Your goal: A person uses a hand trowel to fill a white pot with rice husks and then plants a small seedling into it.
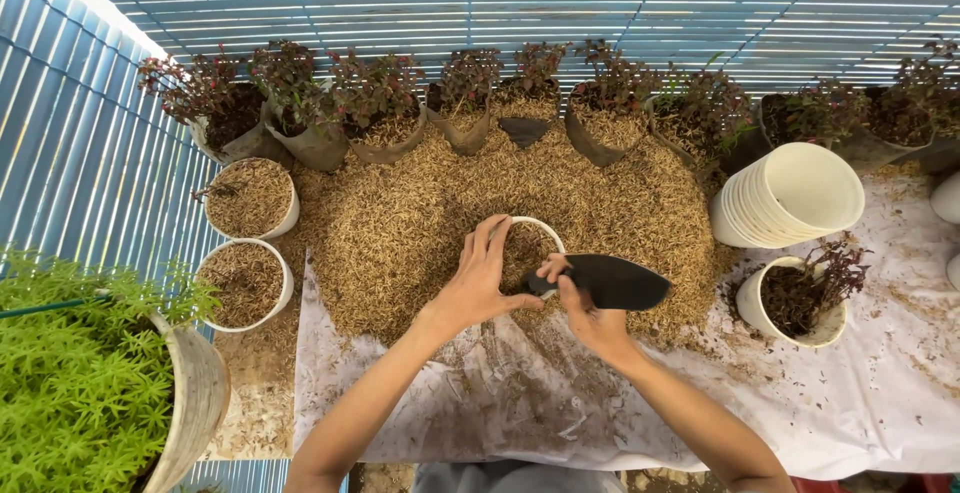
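My left hand (480,278) rests with spread fingers on the rim of a white pot (535,225) filled with brown husk, half sunk in the big husk pile (400,223). My right hand (585,313) grips the handle of a black scoop (615,281), whose blade points right just beside that pot. The pot's near rim is hidden behind my left hand.
Two husk-filled white pots (250,196) (243,283) stand at the left. Dark bags of red-leaved plants (380,103) line the back. A stack of white pots (790,193) lies at the right, with a planted pot (800,303) below it. A green plant (80,383) sits at the lower left on the white sheet (850,393).
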